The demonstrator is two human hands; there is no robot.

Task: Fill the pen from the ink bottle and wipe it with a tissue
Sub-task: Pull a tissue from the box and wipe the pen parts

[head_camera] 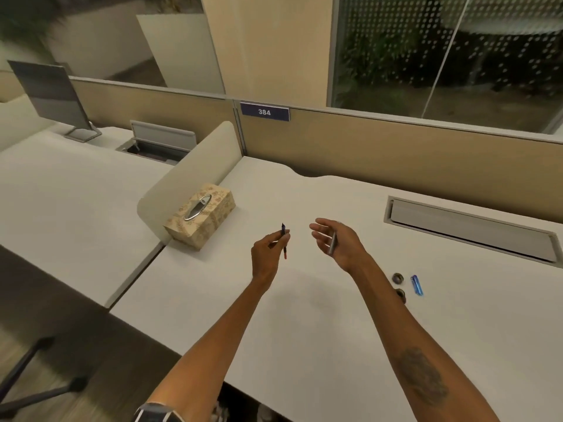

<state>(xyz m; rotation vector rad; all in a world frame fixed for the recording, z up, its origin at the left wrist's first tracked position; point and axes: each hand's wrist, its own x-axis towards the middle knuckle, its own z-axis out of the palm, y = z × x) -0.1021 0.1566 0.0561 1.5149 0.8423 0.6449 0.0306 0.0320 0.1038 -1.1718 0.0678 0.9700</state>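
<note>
The left hand (268, 254) pinches the pen (284, 240) upright; the right hand (338, 242) holds a grey barrel (332, 244). The ink bottle (397, 278) lies rightward, nearer the right hand.

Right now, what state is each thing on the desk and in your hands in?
Left hand: pinches nib part, nib up.
Right hand: holds grey barrel, fingers loosely out.
Tissue box: no tissue sticking out.
Two dark round things: maybe bottle and lid; too blurred to tell.
Hatch: closed.
</note>
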